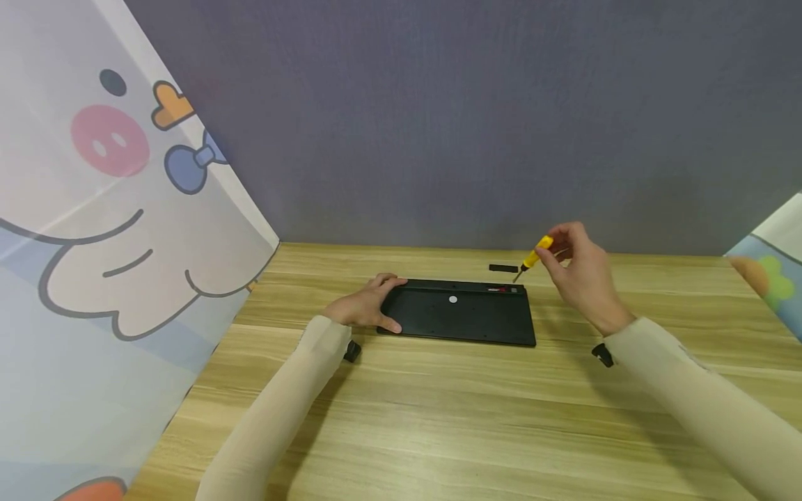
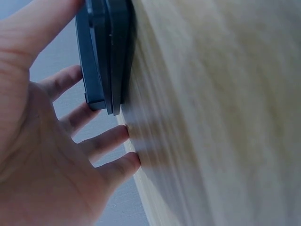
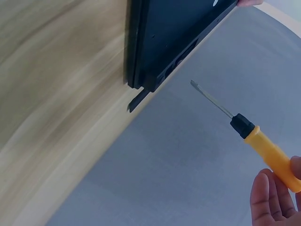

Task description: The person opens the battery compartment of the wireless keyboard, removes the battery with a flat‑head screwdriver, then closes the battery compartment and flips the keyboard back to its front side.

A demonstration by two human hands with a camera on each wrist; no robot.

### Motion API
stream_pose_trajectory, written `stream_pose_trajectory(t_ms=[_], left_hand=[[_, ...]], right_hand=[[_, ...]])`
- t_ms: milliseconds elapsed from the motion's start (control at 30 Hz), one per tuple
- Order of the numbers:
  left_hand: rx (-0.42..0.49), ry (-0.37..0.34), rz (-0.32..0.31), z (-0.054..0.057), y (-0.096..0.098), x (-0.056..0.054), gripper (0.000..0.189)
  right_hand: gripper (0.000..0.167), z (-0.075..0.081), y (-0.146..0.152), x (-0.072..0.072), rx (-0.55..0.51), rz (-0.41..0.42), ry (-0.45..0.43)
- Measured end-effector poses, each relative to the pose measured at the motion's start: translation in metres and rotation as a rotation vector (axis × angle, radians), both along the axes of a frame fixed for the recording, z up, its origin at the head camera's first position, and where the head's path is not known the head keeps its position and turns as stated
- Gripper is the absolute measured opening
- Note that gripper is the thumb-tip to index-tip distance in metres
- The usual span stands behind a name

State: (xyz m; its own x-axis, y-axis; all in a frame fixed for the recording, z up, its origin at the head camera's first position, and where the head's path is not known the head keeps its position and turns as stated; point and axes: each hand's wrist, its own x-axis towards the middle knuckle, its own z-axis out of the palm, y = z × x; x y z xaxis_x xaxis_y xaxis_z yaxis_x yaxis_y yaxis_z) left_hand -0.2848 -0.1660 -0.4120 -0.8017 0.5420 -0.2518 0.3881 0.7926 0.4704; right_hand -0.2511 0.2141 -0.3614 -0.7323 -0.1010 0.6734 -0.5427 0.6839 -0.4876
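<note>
A black keyboard (image 1: 464, 316) lies face down on the table, its underside up. My left hand (image 1: 366, 304) holds its left end, thumb at the near edge and fingers at the far edge. The left wrist view shows the keyboard's end (image 2: 103, 56) between thumb and spread fingers. My right hand (image 1: 579, 271) pinches a yellow-handled screwdriver (image 3: 268, 148), its metal tip pointing down just above the keyboard's far right corner. An uncovered slot (image 1: 506, 289) there shows something red inside. Behind it lies a small black cover (image 1: 503, 268).
The wooden table (image 1: 407, 424) ends at a grey panel (image 1: 470, 139) behind the keyboard. A cartoon-printed panel (image 1: 113, 243) stands at the left, and another printed panel (image 1: 773, 261) at the right.
</note>
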Motion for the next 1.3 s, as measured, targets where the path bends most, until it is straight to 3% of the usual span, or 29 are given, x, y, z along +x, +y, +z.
stream_pose_trajectory(t_ms=[667, 1300], left_hand=[[-0.008, -0.006, 0.004, 0.000, 0.001, -0.001, 0.104], [-0.014, 0.006, -0.003, 0.002, 0.002, 0.000, 0.102]], right_hand=[[0.024, -0.010, -0.010, -0.013, 0.029, -0.001, -0.131], [0.027, -0.011, -0.016, -0.016, 0.069, 0.036, -0.157]])
